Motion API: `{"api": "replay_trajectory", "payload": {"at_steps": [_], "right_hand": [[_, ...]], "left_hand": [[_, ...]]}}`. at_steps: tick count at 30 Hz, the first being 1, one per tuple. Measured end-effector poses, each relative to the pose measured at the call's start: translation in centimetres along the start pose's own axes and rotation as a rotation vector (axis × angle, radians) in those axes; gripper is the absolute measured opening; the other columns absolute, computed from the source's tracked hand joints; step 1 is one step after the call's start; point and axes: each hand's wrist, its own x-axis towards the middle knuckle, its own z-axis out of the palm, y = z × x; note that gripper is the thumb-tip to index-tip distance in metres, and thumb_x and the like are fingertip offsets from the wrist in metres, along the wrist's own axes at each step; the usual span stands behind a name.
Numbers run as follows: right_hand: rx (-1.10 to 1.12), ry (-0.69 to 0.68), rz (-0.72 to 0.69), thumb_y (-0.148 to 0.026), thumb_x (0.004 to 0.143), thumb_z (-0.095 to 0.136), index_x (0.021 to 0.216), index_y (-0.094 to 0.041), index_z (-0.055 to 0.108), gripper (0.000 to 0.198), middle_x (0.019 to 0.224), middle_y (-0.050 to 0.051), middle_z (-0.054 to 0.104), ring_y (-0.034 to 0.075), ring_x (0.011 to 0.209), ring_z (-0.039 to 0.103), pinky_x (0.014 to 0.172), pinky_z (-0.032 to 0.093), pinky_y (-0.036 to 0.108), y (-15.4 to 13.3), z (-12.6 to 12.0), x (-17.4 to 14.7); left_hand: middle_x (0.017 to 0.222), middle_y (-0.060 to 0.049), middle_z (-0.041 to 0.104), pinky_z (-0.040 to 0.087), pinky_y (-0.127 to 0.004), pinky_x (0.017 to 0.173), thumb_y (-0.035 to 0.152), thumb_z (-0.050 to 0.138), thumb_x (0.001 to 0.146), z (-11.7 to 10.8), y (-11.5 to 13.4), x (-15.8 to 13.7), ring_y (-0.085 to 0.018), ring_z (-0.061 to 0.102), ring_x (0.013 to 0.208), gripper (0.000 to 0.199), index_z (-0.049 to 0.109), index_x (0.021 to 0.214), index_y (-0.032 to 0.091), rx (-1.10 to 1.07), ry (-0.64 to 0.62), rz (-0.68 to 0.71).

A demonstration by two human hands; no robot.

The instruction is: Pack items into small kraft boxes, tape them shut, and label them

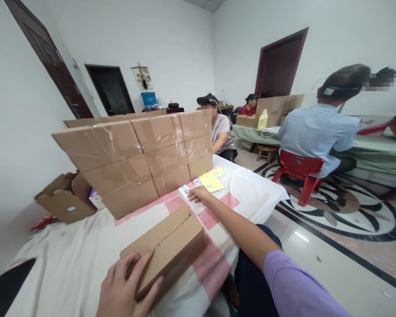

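Head view: left hand (128, 281), fingers spread, rests on an oblong, matte cardboard box (166, 242) atop pink-and-white cloth (214, 270); small white carton (184, 191) at the right hand's (199, 194) half-curled fingers, grip cannot be told; flat yellow dotted card (212, 181) beside.

From our head-worn viewpoint we look forward and down over the desk (86, 251), close above the left hand (123, 281) at seven o'clock, the right hand (199, 194) farther off toward six, and out to the distant room corner (214, 53) near twelve.
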Motion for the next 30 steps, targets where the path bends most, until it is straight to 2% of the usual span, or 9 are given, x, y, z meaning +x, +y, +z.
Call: {"api": "replay_trajectory", "payload": {"at_steps": [5, 9, 11, 15, 19, 23, 30], "right_hand": [[-0.062, 0.020, 0.078, -0.016, 0.092, 0.065, 0.073, -0.010, 0.061, 0.020, 0.051, -0.002, 0.060, 0.006, 0.036, 0.050, 0.036, 0.033, 0.016, 2.1, -0.2, -0.1], [-0.086, 0.020, 0.116, -0.024, 0.099, 0.062, 0.079, -0.011, 0.061, 0.024, 0.061, -0.005, 0.061, 0.005, 0.043, 0.052, 0.039, 0.038, 0.015, 3.0, -0.3, 0.0], [-0.076, 0.003, 0.108, -0.019, 0.097, 0.064, 0.076, -0.010, 0.060, 0.024, 0.060, -0.002, 0.062, 0.006, 0.042, 0.054, 0.037, 0.034, 0.015, 2.7, -0.2, 0.0], [-0.036, -0.043, 0.028, -0.010, 0.089, 0.067, 0.072, -0.010, 0.059, 0.019, 0.059, 0.003, 0.067, 0.008, 0.040, 0.058, 0.032, 0.027, 0.018, 1.5, 0.1, -0.6], [0.003, -0.094, -0.096, -0.016, 0.089, 0.068, 0.078, -0.011, 0.063, 0.013, 0.071, 0.005, 0.073, 0.008, 0.047, 0.064, 0.036, 0.030, 0.014, 0.0, 0.1, -1.9], [0.036, -0.122, -0.196, -0.025, 0.089, 0.069, 0.081, -0.012, 0.065, 0.016, 0.076, 0.006, 0.075, 0.007, 0.050, 0.065, 0.038, 0.030, 0.012, -1.8, -0.5, -3.1], [0.061, -0.165, -0.289, -0.024, 0.087, 0.069, 0.080, -0.012, 0.065, 0.014, 0.078, 0.007, 0.076, 0.007, 0.049, 0.063, 0.038, 0.030, 0.014, -4.0, -0.9, -5.0]], "left_hand": [[0.112, -0.009, 0.054, 0.050, -0.043, 0.083, 0.046, 0.066, 0.085, 0.0, 0.1, 0.1, -0.027, 0.056, 0.098, 0.056, 0.054, 0.138, 0.031, 0.003, -0.002, 0.008], [0.115, -0.009, 0.053, 0.050, -0.044, 0.087, 0.046, 0.066, 0.086, 0.0, 0.3, 0.0, -0.028, 0.055, 0.102, 0.058, 0.051, 0.140, 0.031, 0.002, -0.035, -0.016], [0.116, -0.009, 0.053, 0.049, -0.045, 0.088, 0.045, 0.067, 0.086, 0.0, 0.3, -0.1, -0.028, 0.055, 0.103, 0.058, 0.051, 0.140, 0.031, 0.004, -0.037, -0.020], [0.114, -0.009, 0.053, 0.050, -0.044, 0.087, 0.046, 0.067, 0.085, 0.0, 0.3, -0.3, -0.027, 0.055, 0.102, 0.058, 0.052, 0.140, 0.031, 0.008, -0.026, -0.019], [0.114, -0.009, 0.055, 0.050, -0.044, 0.086, 0.047, 0.066, 0.086, 0.0, 0.4, -0.3, -0.028, 0.056, 0.102, 0.055, 0.055, 0.138, 0.033, -0.004, -0.026, -0.046], [0.114, -0.008, 0.057, 0.050, -0.043, 0.087, 0.047, 0.067, 0.085, -0.1, 0.6, -0.3, -0.028, 0.057, 0.102, 0.053, 0.058, 0.136, 0.033, -0.017, -0.023, -0.062], [0.114, -0.009, 0.056, 0.049, -0.043, 0.087, 0.047, 0.067, 0.085, 0.2, 0.3, -0.3, -0.027, 0.057, 0.102, 0.056, 0.055, 0.138, 0.033, 0.001, -0.019, -0.042]]}}
